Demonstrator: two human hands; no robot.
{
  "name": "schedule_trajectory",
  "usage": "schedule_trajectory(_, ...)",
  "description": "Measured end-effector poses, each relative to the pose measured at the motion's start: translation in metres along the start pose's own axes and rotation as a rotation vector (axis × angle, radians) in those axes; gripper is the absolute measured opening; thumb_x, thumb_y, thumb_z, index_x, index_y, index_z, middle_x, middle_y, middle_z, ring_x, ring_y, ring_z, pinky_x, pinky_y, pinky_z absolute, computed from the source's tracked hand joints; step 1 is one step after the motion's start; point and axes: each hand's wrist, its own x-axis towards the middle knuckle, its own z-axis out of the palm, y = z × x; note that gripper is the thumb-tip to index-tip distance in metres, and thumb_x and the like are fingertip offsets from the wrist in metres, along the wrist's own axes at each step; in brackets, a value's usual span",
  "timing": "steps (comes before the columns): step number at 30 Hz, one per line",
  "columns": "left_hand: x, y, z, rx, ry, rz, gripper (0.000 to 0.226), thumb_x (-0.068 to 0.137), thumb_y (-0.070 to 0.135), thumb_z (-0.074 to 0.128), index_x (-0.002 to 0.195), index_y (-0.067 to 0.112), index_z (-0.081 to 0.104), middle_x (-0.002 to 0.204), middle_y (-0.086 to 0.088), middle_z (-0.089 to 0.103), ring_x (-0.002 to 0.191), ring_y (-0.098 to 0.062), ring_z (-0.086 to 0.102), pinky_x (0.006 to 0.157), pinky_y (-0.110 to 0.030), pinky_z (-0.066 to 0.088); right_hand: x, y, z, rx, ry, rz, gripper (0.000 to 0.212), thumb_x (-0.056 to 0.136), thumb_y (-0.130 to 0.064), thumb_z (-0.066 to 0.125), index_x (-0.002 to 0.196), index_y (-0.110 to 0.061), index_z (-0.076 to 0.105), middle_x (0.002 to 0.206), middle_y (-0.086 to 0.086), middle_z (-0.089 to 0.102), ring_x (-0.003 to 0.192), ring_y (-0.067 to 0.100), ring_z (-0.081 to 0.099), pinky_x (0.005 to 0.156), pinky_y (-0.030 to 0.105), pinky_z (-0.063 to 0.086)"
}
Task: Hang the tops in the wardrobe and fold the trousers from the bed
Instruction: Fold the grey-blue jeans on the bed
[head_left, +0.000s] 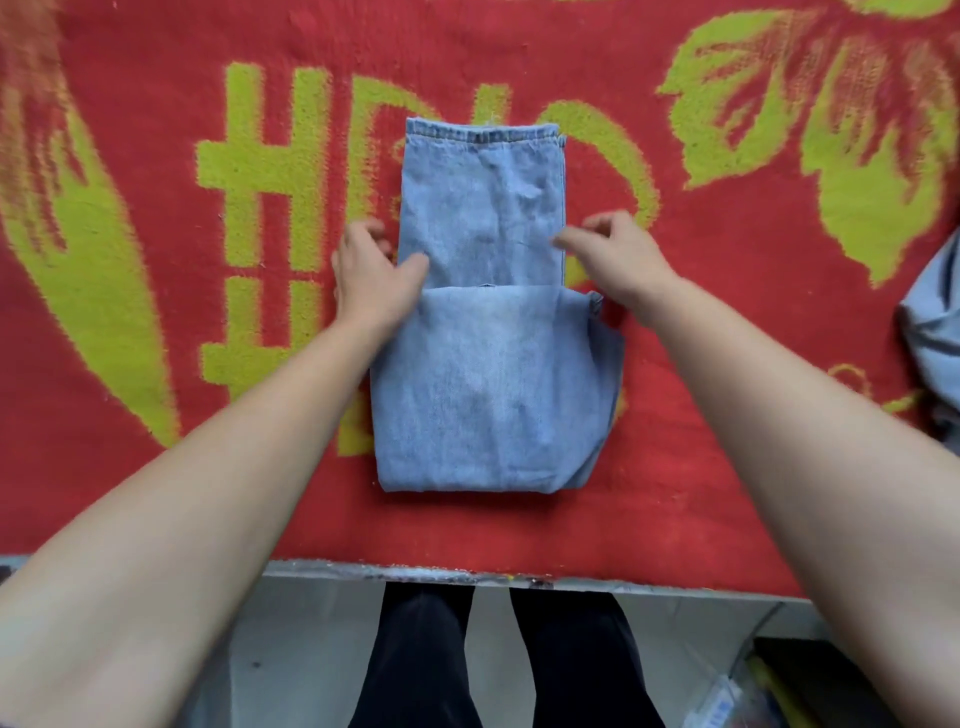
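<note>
Half-folded jeans (483, 374), long axis away, hem far; right hand (618, 260) fingers loose, left hand (363, 275) grip unclear.

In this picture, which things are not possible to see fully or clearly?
Head view, blue garment: cut off by the right edge, so its kind is unknown.
Head view, jeans: the folds hide the inner layers.
Head view, right hand: motion blur hides whether it touches the jeans.
</note>
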Motion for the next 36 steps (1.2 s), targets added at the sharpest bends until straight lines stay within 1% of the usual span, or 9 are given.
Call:
schedule_trajectory(6, 0.054, 0.071, -0.006, -0.355, -0.168, -0.112, 0.059, 0.076, 0.012, 0.07, 0.131, 0.009, 0.048, 0.097, 0.0, 0.057, 0.074, -0.007, 0.054, 0.046, -0.012, 0.039, 0.027, -0.044, -0.002, 0.39, 0.01, -0.021, 0.073, 0.08, -0.034, 0.076, 0.142, -0.012, 0.045, 0.127, 0.007, 0.061, 0.098, 0.012, 0.06, 0.08, 0.028, 0.051)
schedule_trajectory(8, 0.051, 0.079, -0.012, -0.412, -0.186, -0.039, 0.038, 0.074, 0.0, 0.063, 0.111, 0.009, 0.065, 0.084, 0.0, 0.064, 0.067, -0.009, 0.058, 0.046, -0.013, 0.041, 0.018, -0.052, -0.004, 0.386, 0.068, -0.069, 0.066, 0.078, -0.023, 0.075, 0.139, -0.012, 0.051, 0.122, 0.003, 0.061, 0.097, 0.01, 0.058, 0.077, 0.024, 0.048)
schedule_trajectory(11, 0.02, 0.069, -0.02, -0.418, -0.172, 0.172, 0.025, 0.068, 0.006, 0.057, 0.085, 0.017, 0.072, 0.075, 0.003, 0.065, 0.066, -0.007, 0.056, 0.059, -0.02, 0.043, -0.016, -0.047, -0.004, 0.367, 0.144, -0.257, 0.026, 0.066, -0.024, 0.06, 0.09, -0.025, 0.07, 0.07, -0.012, 0.057, 0.061, -0.001, 0.048, 0.059, 0.02, 0.042)
schedule_trajectory(15, -0.036, 0.007, -0.03, 0.15, -0.028, 0.506, 0.03, 0.067, 0.032, 0.051, 0.084, 0.018, 0.072, 0.081, -0.005, 0.064, 0.08, -0.025, 0.057, 0.073, -0.035, 0.045, -0.067, 0.012, 0.007, -0.151, 0.183, -0.519, 0.034, 0.069, -0.036, 0.053, 0.093, -0.019, 0.07, 0.081, 0.002, 0.059, 0.077, 0.02, 0.057, 0.07, 0.033, 0.044)
schedule_trajectory(19, -0.094, -0.069, -0.032, 0.601, -0.225, 0.792, 0.039, 0.067, 0.032, 0.048, 0.094, 0.02, 0.074, 0.089, -0.005, 0.063, 0.085, -0.034, 0.058, 0.07, -0.04, 0.042, -0.106, 0.083, 0.026, -0.766, 0.027, -0.822, 0.038, 0.074, -0.032, 0.051, 0.104, -0.023, 0.073, 0.093, 0.008, 0.059, 0.09, 0.035, 0.057, 0.082, 0.043, 0.042)
schedule_trajectory(26, -0.068, -0.029, -0.038, 0.692, -0.328, 0.653, 0.031, 0.082, 0.044, 0.049, 0.1, 0.028, 0.069, 0.094, 0.002, 0.068, 0.098, -0.03, 0.058, 0.083, -0.041, 0.042, -0.082, 0.017, 0.008, -0.766, -0.173, -0.538, 0.03, 0.085, -0.047, 0.045, 0.079, -0.027, 0.067, 0.086, 0.008, 0.065, 0.091, 0.035, 0.059, 0.077, 0.04, 0.042)
schedule_trajectory(28, -0.046, -0.006, -0.038, 0.705, -0.276, 0.628, 0.04, 0.08, 0.047, 0.064, 0.113, 0.024, 0.06, 0.108, -0.004, 0.058, 0.109, -0.029, 0.049, 0.09, -0.043, 0.037, -0.063, -0.003, 0.0, -0.72, -0.091, -0.559, 0.033, 0.081, -0.046, 0.06, 0.105, -0.024, 0.066, 0.101, 0.013, 0.062, 0.1, 0.036, 0.056, 0.084, 0.043, 0.045)
schedule_trajectory(31, -0.021, 0.022, -0.034, 0.785, -0.388, 0.531, 0.082, 0.069, 0.055, 0.077, 0.138, 0.025, 0.043, 0.134, -0.009, 0.044, 0.127, -0.031, 0.036, 0.102, -0.049, 0.03, -0.04, -0.025, -0.001, -0.779, -0.172, -0.411, 0.08, 0.071, -0.057, 0.075, 0.14, -0.028, 0.045, 0.13, 0.013, 0.052, 0.122, 0.036, 0.047, 0.103, 0.048, 0.038)
schedule_trajectory(36, -0.018, 0.028, -0.022, 0.905, -0.516, 0.434, 0.102, 0.06, 0.05, 0.087, 0.144, 0.022, 0.037, 0.141, -0.011, 0.045, 0.13, -0.035, 0.038, 0.105, -0.053, 0.029, -0.031, -0.031, 0.012, -0.8, -0.35, -0.31, 0.103, 0.065, -0.048, 0.087, 0.15, -0.021, 0.036, 0.142, 0.013, 0.048, 0.129, 0.033, 0.048, 0.103, 0.037, 0.043)
